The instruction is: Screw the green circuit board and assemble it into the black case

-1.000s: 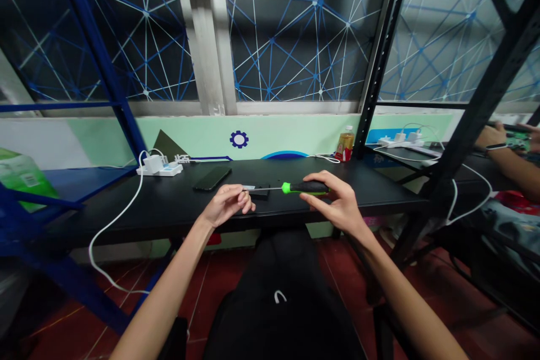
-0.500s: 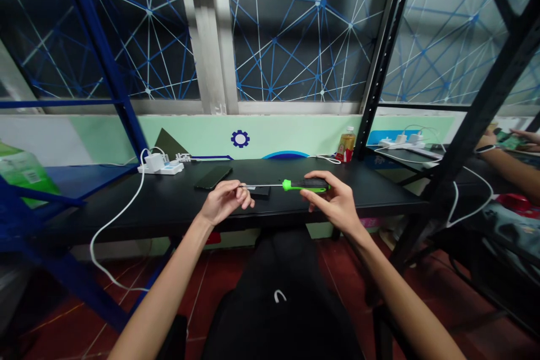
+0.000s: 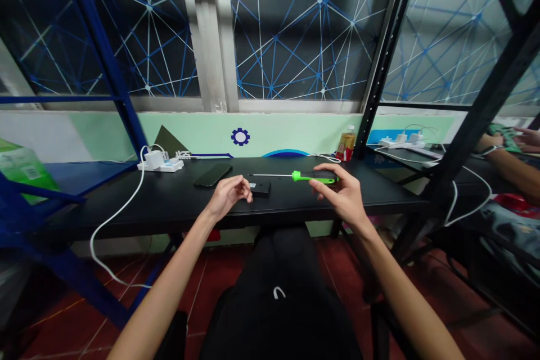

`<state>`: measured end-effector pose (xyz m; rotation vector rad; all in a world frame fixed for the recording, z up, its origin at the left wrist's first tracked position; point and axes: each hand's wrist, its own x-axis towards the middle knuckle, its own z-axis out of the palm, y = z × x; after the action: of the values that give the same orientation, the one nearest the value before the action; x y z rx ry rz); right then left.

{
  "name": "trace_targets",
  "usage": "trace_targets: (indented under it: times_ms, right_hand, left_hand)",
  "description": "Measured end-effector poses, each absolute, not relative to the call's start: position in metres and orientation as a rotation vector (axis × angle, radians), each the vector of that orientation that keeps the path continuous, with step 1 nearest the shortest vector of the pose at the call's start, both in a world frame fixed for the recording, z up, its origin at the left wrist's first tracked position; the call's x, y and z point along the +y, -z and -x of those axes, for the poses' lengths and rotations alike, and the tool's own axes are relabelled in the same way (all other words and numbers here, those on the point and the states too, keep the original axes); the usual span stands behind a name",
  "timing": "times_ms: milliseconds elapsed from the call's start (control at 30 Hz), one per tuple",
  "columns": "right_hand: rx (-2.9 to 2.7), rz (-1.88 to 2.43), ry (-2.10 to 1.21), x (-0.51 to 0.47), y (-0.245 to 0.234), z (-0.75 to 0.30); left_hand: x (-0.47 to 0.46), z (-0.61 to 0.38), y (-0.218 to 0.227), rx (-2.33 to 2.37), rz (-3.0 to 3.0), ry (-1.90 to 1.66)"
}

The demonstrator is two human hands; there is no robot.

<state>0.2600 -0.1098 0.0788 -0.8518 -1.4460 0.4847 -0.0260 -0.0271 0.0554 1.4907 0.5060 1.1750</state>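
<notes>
My right hand (image 3: 342, 191) grips a screwdriver (image 3: 314, 177) by its black and green handle. The thin metal shaft points left, roughly level, above the desk. The dark tip lies just above and beyond my left hand (image 3: 230, 196). That hand is closed, its fingers curled towards the thumb, and whatever may be between them is hidden. Behind the hands a small dark box (image 3: 260, 188) with a pale label rests on the desk, partly covered by my left fingers. A dark smartphone (image 3: 213, 175) lies flat to the left of it.
On the black desk (image 3: 139, 208) a white power strip (image 3: 161, 165) with a trailing cable (image 3: 101, 230) stands at left. A drink bottle (image 3: 346, 144) is by the wall at back right. Metal posts flank the desk. Another person's arm (image 3: 510, 160) shows at far right.
The screwdriver has shifted right and slightly up with my right hand. Its tip has come away from my left fingers, which have stayed nearly in place.
</notes>
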Motion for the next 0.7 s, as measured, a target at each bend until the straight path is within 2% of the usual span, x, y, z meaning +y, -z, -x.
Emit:
trace_targets:
  times_ms: [133,200,400,700]
  right_hand:
    - [-1.432,0.93,-0.559,-0.088,-0.073,-0.283]
    - [-1.419,0.964,-0.617,-0.073,-0.066,-0.294]
    - [-1.437,1.038,-0.731,-0.044,-0.041,-0.313]
    - [-1.456,1.06,-0.771,-0.037,-0.032,-0.311]
  left_hand:
    - [-0.013,0.03,-0.043,0.91,-1.97,-1.429]
    - [-0.005,0.033,-0.034,1.069,-2.265,-1.428]
    - [0.011,0.045,-0.014,1.385,-2.662,-1.012]
    - [0.017,0.05,-0.012,1.664,-2.606,-0.618]
